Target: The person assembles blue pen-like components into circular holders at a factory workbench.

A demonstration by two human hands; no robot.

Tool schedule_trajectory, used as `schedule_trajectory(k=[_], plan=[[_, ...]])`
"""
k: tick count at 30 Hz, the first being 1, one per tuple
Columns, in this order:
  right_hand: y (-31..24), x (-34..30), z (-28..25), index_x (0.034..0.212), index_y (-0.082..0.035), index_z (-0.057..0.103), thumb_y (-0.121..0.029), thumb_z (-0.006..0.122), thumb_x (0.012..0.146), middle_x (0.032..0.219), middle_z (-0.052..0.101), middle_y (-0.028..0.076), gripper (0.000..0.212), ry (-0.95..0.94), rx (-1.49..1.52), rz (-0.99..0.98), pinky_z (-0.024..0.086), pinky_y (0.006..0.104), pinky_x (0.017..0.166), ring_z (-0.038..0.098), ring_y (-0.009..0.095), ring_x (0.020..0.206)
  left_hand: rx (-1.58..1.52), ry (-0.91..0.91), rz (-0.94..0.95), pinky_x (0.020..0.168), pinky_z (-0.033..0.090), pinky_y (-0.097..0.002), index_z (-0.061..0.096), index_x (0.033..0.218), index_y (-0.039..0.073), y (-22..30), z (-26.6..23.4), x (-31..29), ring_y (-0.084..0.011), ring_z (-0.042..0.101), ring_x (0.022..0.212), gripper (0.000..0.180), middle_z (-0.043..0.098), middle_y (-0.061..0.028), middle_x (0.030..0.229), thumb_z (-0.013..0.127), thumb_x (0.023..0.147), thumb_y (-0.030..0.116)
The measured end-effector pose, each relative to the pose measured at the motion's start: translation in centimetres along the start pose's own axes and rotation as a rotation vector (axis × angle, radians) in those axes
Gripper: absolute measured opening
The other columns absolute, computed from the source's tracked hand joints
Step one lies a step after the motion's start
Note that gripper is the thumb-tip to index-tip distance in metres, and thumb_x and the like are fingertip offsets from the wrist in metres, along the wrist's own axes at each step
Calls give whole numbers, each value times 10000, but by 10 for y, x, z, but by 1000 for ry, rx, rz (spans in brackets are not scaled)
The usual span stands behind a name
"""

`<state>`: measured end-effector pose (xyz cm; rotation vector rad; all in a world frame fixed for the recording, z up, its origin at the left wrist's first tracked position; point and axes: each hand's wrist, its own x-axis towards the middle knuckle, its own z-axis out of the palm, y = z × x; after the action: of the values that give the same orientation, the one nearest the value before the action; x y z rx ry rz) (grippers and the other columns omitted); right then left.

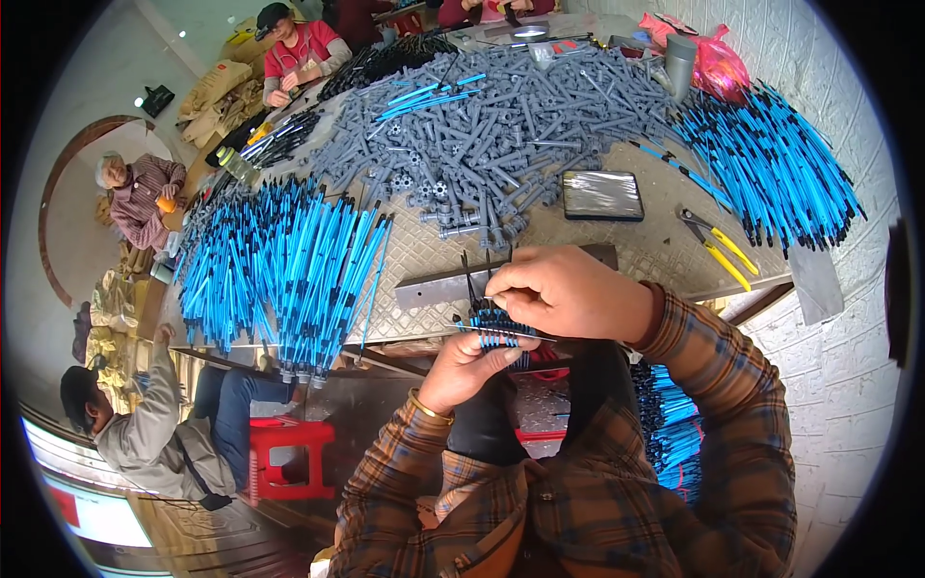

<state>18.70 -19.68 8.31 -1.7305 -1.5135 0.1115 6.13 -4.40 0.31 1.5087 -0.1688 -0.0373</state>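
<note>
My left hand (pixel 461 374) is closed round a small bundle of blue rods with black ends (pixel 493 321), held upright just off the table's near edge. A thin straight pin or wire (pixel 464 327) lies crosswise over the bundle, by the left thumb. Above it my right hand (pixel 568 292) is closed in a pinch at the black upper ends; what its fingertips grip is hidden. Just behind my hands a flat dark metal bar (pixel 431 290) rests on the table. A dark shallow tray of thin silvery pins (pixel 602 196) lies beyond my right hand.
Grey plastic parts (pixel 482 125) are heaped mid-table. Blue rods are piled at left (pixel 318 275) and right (pixel 771 173). Yellow-handled cutters (pixel 721 252) lie at right. More rods (pixel 674 424) are beside my right leg. A red stool (pixel 289 453) stands left, near a seated person (pixel 159 443).
</note>
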Motion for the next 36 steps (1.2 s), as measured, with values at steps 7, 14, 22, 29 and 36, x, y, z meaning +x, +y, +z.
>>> schedule_trajectory(k=[7,14,22,29,36], plan=[[0,1,1,943,-42,610,-139,572,789,797,546,126,186,-36,58,17,445,361,608,566,291,705,65,-25,14,846,422,-251,624,1022,42,1,-3,1,-95,544,928,193,637,-11,966,558,845,2],[3,2,3,932,-43,612,-125,588,778,793,526,117,176,-38,52,-59,439,359,598,552,279,683,98,-57,4,833,430,-252,623,1027,54,-5,-9,0,-89,542,912,200,632,2,919,567,841,8],[3,6,12,922,-42,633,-100,579,783,785,522,108,160,13,82,-86,435,339,596,551,262,683,50,-50,-15,847,428,-258,612,1029,40,1,-7,-2,-99,548,933,196,633,-13,952,563,842,4],[13,6,4,978,-42,631,-80,556,799,808,538,95,198,-33,134,-86,435,312,611,548,228,681,-165,12,31,881,420,-285,590,1047,23,5,0,-3,-148,558,982,201,632,-73,1004,527,859,-10],[15,10,-3,1005,-42,628,-76,559,797,835,552,96,222,-153,158,-152,444,307,636,564,229,709,-245,-64,31,888,423,-316,584,1048,16,1,-7,-2,-181,568,987,190,631,-104,1011,525,869,38]])
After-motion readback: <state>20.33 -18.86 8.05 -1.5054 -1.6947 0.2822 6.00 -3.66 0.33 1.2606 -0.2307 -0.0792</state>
